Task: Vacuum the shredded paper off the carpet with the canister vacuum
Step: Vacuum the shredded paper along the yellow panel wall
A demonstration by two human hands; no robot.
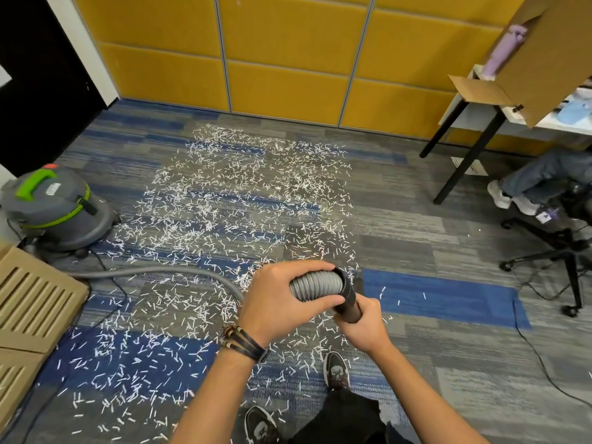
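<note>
The left hand (282, 299) curls its fingers (301, 267) over the end of a ribbed grey hose (317, 285), thumb underneath, and holds it firmly. The right hand (365, 328) grips the smooth dark cuff (347, 294) fitted at that end, its fingers closed round the tube. From the fingers the one hose curves away to the left across the floor towards one canister vacuum (54, 206), a rounded grey drum with a lime-green handle and band, standing well to the left and ahead. The shredded paper (240, 193) — short white slivers, too many to count — lies thick ahead of the fingers, to their left and below them, with only a few strips to their right. The carpet (448, 293) is low-pile tile in streaked grey and blue bands. Beyond it is a wall of padded mustard-yellow panels (288, 59). Far to the right of the fingers stand one white worktop (474, 118) on black legs carrying an open cardboard box (551, 59), and one wheeled office chair (567, 251) with another person's jeans-clad legs (544, 174). Slotted cardboard (35, 299) lies at the far left. Below the fingers are two dark patterned shoes (336, 370) — and dark beaded bracelets (245, 341) circle the left wrist.
</note>
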